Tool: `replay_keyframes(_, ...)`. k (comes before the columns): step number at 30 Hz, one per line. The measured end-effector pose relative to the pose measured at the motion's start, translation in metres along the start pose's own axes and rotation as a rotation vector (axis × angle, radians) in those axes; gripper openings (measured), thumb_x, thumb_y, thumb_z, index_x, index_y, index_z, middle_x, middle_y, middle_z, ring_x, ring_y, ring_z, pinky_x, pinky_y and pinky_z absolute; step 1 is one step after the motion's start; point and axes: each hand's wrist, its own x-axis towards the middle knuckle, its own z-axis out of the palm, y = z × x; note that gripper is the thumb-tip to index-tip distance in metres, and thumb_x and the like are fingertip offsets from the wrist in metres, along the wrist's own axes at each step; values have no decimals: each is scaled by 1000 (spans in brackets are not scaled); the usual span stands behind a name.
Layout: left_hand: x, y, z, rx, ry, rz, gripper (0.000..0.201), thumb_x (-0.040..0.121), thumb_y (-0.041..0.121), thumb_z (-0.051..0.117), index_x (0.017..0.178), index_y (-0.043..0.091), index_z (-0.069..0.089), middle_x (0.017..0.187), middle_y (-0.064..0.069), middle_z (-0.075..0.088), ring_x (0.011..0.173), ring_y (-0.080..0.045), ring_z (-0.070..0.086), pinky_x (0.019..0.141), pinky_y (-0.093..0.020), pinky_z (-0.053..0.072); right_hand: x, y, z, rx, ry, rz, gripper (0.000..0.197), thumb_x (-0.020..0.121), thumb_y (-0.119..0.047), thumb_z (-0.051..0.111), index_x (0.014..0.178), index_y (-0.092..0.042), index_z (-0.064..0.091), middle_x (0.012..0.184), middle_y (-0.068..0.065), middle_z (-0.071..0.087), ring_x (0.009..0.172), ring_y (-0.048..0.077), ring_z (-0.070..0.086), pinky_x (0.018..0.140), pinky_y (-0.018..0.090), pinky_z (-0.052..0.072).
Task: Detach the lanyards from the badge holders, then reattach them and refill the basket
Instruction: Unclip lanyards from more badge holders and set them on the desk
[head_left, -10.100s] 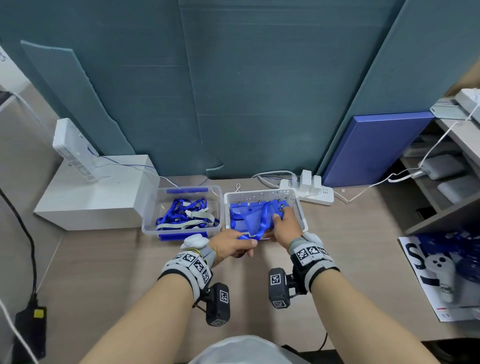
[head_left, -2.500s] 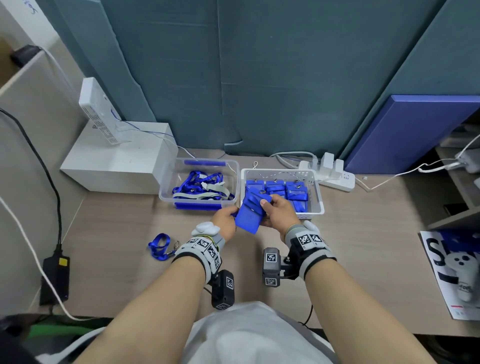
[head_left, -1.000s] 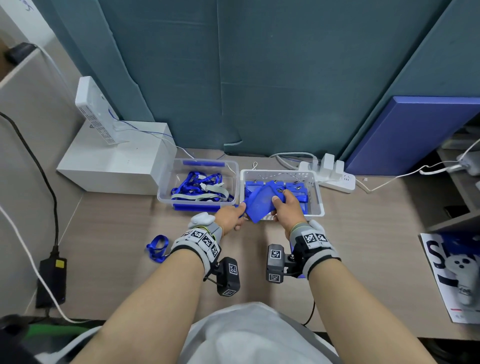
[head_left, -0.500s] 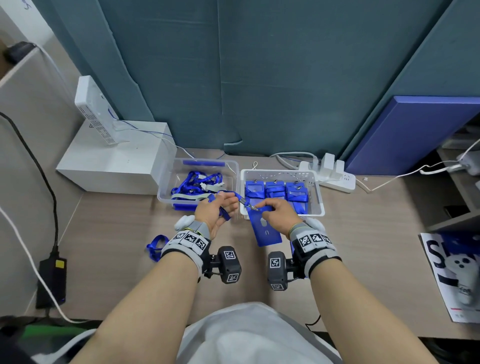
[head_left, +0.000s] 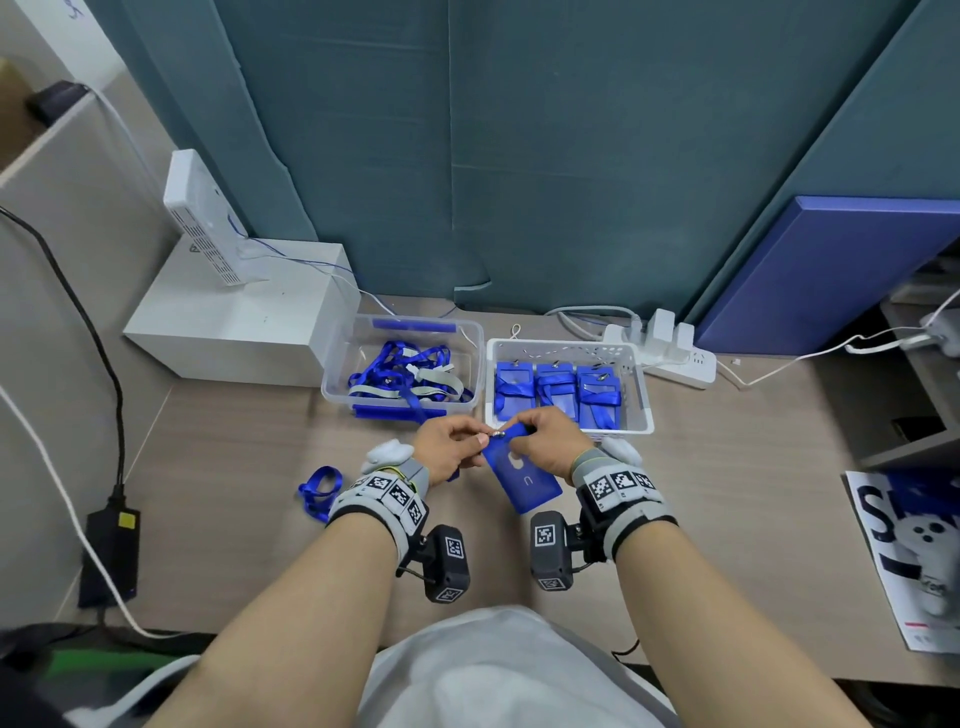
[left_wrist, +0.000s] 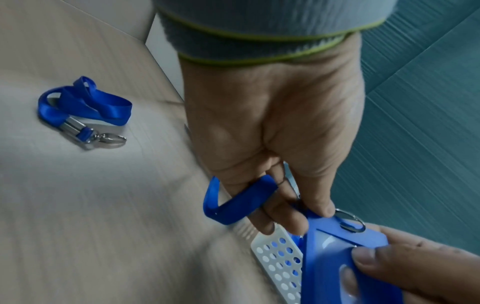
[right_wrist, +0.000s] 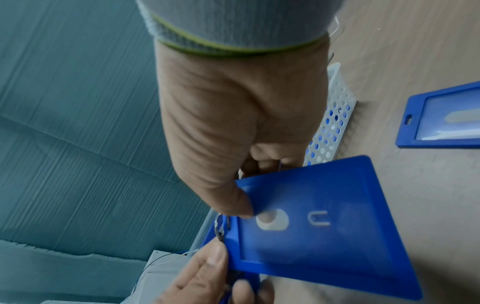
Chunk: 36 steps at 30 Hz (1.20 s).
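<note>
A blue badge holder (head_left: 522, 480) hangs tilted just in front of the white basket (head_left: 566, 345). My right hand (head_left: 524, 434) pinches its top edge, thumb on the back face (right_wrist: 324, 226). My left hand (head_left: 475, 440) pinches the metal clip (head_left: 497, 433) of a blue lanyard (left_wrist: 239, 203) at the holder's slot, where a ring (left_wrist: 349, 223) passes through. The strap loops round my left fingers. Three strapped badge holders (head_left: 556, 389) lie in the basket. A loose lanyard (head_left: 319, 488) lies on the desk at the left, and a bare badge holder (right_wrist: 441, 119) lies beside the basket.
A clear bin (head_left: 332, 374) of lanyards stands left of the basket. A white box (head_left: 239, 322) is at the back left and a power strip (head_left: 670, 353) behind the basket. A black adapter (head_left: 109, 551) with cables lies far left, a magazine (head_left: 909, 561) far right.
My left hand came down and right from the clear bin to meet the right hand at the clip. The stretched strap is now slack. The holder sits a little higher.
</note>
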Motion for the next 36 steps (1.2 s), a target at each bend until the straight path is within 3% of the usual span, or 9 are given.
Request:
replay_keyframes(3, -2, -2, 0, 50, 37, 11, 14, 97, 11, 63, 101, 0, 71, 66, -7, 52, 59, -18, 47, 48, -18, 42, 0, 2, 2, 4, 23, -20, 19, 81, 4, 63, 91, -9, 73, 68, 6, 67, 54, 10, 55, 48, 14, 42)
replay_keyframes(6, -4, -7, -6, 98, 62, 10, 10, 95, 17, 67, 89, 11, 72, 62, -3, 50, 61, -21, 45, 43, -20, 37, 2, 2, 8, -15, 42, -45, 15, 82, 3, 65, 88, -10, 70, 68, 2, 67, 58, 12, 58, 56, 21, 48)
replay_keyframes(11, -8, -18, -21, 180, 127, 17, 6, 91, 20, 71, 89, 20, 77, 52, 12, 55, 55, -10, 46, 53, -23, 41, 6, -4, 23, -41, 5, -52, 14, 79, 2, 65, 82, -12, 67, 70, 4, 70, 61, 16, 59, 60, 28, 50)
replay_keyframes(17, -17, -23, -38, 281, 212, 19, 7, 89, 19, 72, 82, 22, 72, 69, 1, 63, 61, -13, 53, 64, -26, 47, 8, -14, 45, -34, -72, -68, 10, 79, 1, 67, 86, -7, 68, 70, 7, 70, 63, 20, 61, 62, 33, 51)
replay_keyframes(21, -22, -25, -45, 318, 250, 17, 15, 90, 17, 70, 76, 20, 66, 61, 4, 54, 54, -11, 48, 56, -22, 40, 13, -20, 58, -50, -103, -86, 13, 79, 2, 66, 79, -12, 65, 67, 5, 68, 62, 19, 60, 63, 35, 51)
replay_keyframes(25, -24, -30, -52, 365, 284, 8, 10, 88, 19, 70, 80, 14, 67, 62, 5, 58, 57, -13, 51, 59, -23, 41, 15, -25, 68, -57, -123, -92, 19, 81, 2, 67, 75, -16, 63, 64, 1, 67, 56, 15, 58, 57, 28, 48)
replay_keyframes(30, -23, -33, -53, 482, 312, 46, 12, 89, 24, 67, 78, 25, 61, 78, 1, 68, 76, -19, 67, 68, -29, 55, 18, -27, 71, -50, -122, -81, 23, 83, 2, 67, 74, -17, 61, 62, -2, 64, 52, 9, 54, 55, 25, 45)
replay_keyframes(33, -22, -33, -52, 519, 311, 93, 14, 89, 22, 67, 79, 26, 59, 84, 3, 64, 80, -20, 67, 74, -35, 57, 20, -27, 72, -64, -106, -77, 21, 82, 1, 67, 74, -18, 61, 66, 2, 65, 57, 15, 55, 58, 28, 46)
replay_keyframes(36, -17, -31, -50, 535, 304, 115, 16, 89, 21, 67, 79, 29, 58, 85, 5, 60, 80, -19, 65, 72, -32, 55, 22, -27, 71, -70, -99, -79, 20, 83, 1, 67, 76, -17, 61, 70, 5, 66, 60, 15, 56, 59, 27, 47)
